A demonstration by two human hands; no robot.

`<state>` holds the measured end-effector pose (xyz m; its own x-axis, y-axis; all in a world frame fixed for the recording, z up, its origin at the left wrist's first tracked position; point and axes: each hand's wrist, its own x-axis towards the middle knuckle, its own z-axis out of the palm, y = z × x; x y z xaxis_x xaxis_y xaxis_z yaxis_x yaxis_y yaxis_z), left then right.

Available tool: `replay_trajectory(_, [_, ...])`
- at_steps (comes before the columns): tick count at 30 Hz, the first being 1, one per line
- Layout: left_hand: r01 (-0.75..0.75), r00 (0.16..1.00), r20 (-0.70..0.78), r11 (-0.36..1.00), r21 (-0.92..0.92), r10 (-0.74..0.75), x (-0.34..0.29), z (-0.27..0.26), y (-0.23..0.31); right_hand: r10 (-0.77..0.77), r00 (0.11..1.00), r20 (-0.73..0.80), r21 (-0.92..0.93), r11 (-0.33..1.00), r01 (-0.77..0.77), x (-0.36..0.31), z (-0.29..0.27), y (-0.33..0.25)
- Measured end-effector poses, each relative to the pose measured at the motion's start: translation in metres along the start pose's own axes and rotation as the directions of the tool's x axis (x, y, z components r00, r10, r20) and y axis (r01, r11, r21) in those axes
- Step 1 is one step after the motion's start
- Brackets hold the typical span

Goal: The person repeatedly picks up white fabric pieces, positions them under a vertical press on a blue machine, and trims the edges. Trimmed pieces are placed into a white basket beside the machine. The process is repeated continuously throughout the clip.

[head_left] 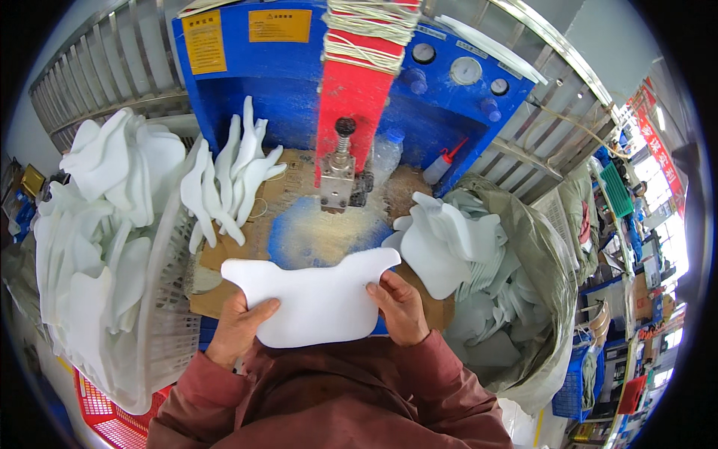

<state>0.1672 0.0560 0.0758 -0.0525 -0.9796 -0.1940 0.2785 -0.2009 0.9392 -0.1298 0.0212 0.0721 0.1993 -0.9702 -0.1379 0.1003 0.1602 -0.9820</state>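
Observation:
A flat white foam piece (pixel 314 299) with two flared upper corners is stretched between my hands, in front of my body. My left hand (pixel 245 323) grips its left edge, thumb on top and fingers underneath. At the right edge, my right hand (pixel 399 305) pinches it the same way. Just beyond the piece stands a blue machine (pixel 292 82) with a red arm (pixel 351 112). From that arm a metal head (pixel 338 179) with a black knob hangs over a dusty blue work surface (pixel 288 232).
White foam pieces fill a white plastic basket (pixel 170 299) on the left. Narrow foam strips (pixel 232 172) lie behind it. To the right, a grey-green sack (pixel 550 299) holds more pieces. A clear bottle (pixel 387 156) and a red-tipped squeeze bottle (pixel 437 168) stand at the back.

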Motion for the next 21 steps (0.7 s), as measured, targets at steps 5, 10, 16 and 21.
replay_trajectory(5, [-0.079, 0.995, -0.053, 0.985, 0.157, 0.088, -0.006, -0.019, 0.030, -0.033, 0.999, -0.008, 0.120, 0.992, 0.034, 0.034, 0.030, -0.001])
replay_trajectory(10, [-0.137, 0.973, -0.156, 0.972, 0.191, 0.168, -0.009, -0.036, 0.049, 0.037, 0.999, 0.025, 0.139, 0.989, -0.040, 0.054, 0.059, -0.012])
replay_trajectory(16, [-0.145, 0.967, -0.180, 0.972, 0.184, 0.178, -0.003, -0.043, 0.055, -0.004, 0.997, 0.083, 0.205, 0.979, -0.013, 0.068, 0.068, -0.013])
replay_trajectory(21, [-0.142, 0.972, -0.164, 0.974, 0.177, 0.171, 0.005, -0.042, 0.055, -0.030, 0.999, 0.037, 0.222, 0.975, 0.021, 0.070, 0.066, -0.006])
